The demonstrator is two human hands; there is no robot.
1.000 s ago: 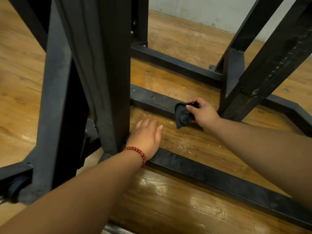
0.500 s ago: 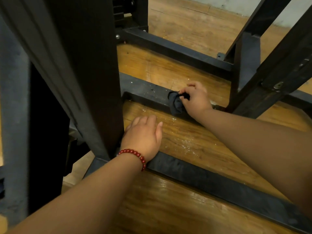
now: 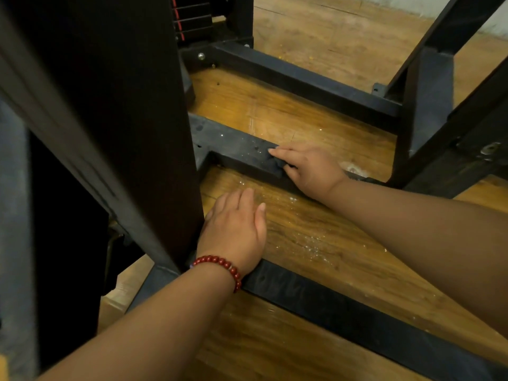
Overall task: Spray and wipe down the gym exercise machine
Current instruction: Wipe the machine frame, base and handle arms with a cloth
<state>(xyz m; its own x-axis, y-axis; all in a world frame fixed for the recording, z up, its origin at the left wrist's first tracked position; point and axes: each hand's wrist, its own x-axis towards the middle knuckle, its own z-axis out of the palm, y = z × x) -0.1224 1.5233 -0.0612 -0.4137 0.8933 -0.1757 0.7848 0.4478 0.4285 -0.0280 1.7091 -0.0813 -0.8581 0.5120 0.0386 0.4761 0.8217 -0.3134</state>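
Item: exercise machine frame (image 3: 123, 119), black painted steel, standing on a wooden floor (image 3: 343, 251).

Orientation: the middle crossbar (image 3: 233, 145) is lying flat on the floor, its long axis running from the thick upright post at the left toward the slanted struts (image 3: 481, 127) at the right. A near base rail (image 3: 343, 309) and a far base rail (image 3: 302, 78) are running roughly parallel to it, one on each side.

Hands: the right hand (image 3: 310, 169) is pressing a dark cloth (image 3: 275, 163) onto the top of the middle crossbar, pinching it between outstretched fingers and thumb. The left hand (image 3: 236, 226), with a red bead bracelet (image 3: 220, 264) at the wrist, is resting flat on the floor with fingers straight, just beside the foot of the post and holding nothing.

Surroundings: varnished brown planks are showing pale droplets (image 3: 310, 246) between the two hands. A light wall (image 3: 412, 2) is meeting the floor at the top edge. Weight plates with red marks (image 3: 192, 20) are sitting behind the post.

Condition: the crossbar's paint is looking scuffed and speckled with small white flecks; a bolt (image 3: 201, 56) is showing at the far rail's left end.
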